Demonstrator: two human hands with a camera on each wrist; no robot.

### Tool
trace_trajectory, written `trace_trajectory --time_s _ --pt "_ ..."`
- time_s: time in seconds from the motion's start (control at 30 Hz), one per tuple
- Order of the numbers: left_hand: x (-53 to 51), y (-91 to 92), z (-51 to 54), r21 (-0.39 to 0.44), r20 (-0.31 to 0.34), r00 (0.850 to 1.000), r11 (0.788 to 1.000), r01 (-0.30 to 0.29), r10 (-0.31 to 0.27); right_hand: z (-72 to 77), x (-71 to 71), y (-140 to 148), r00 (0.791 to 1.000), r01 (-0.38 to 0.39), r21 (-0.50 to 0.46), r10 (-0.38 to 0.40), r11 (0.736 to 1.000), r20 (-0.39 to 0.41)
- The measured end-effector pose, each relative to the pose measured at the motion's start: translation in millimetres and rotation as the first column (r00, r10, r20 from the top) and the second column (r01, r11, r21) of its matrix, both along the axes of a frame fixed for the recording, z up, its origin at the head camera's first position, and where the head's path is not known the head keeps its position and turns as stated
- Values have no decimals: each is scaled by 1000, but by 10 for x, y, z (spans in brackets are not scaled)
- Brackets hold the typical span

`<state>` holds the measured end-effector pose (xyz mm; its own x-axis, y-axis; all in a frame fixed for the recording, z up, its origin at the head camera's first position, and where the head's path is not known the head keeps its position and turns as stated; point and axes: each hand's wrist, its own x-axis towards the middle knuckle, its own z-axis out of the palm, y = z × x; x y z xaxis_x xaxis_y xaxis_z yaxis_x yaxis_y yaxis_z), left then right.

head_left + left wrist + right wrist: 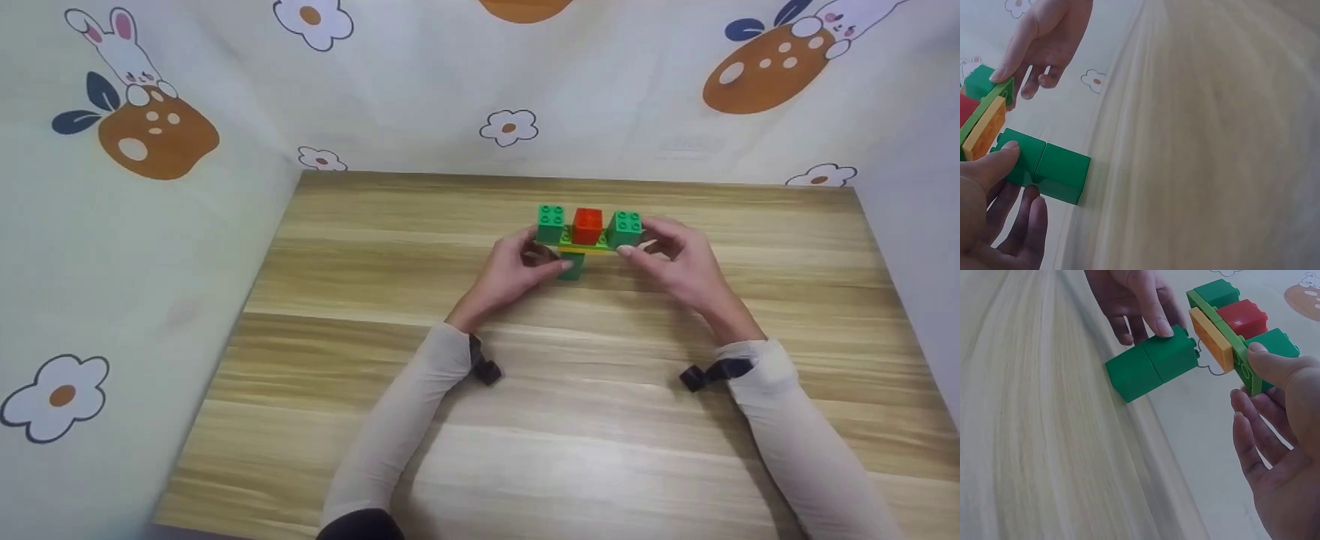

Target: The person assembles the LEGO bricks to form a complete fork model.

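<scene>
With thumb and fingers, my left hand (510, 274) pinches a stack of two green toy building bricks (1050, 166) standing upright on the table. The studs on top of the stack show in the right wrist view. My right hand (686, 262) holds one end of a light green plate (1229, 336), gripping near its green end brick (625, 231). A red brick (588, 226) sits mid-plate, and another green brick (550, 223) at the far left end. Beneath the plate is a yellow-orange piece (1211, 338). A small gap separates that piece from the stack's studs.
The wood-grain table (585, 450) extends around both hands. A cloth (420, 97) printed with rabbits, fruit and flowers stands behind it and along the left side. Dark wrist cameras sit on both sleeves.
</scene>
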<state>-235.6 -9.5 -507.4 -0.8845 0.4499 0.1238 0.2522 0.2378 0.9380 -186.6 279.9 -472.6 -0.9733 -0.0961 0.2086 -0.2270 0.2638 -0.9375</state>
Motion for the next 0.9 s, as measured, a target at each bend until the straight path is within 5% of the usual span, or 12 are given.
trace_trajectory --time_s 0.27,0.53,0.9 --pt "31 -10 33 38 18 999 999 -38 37 -32 -14 -12 1000 -2 6 3 1000 -18" --pt "23 -171 89 190 30 997 979 -69 64 -41 -13 -24 1000 -6 38 7 999 -12" --pt "39 -239 105 225 -19 998 973 -58 64 -88 -19 -66 1000 -4 6 4 1000 4"
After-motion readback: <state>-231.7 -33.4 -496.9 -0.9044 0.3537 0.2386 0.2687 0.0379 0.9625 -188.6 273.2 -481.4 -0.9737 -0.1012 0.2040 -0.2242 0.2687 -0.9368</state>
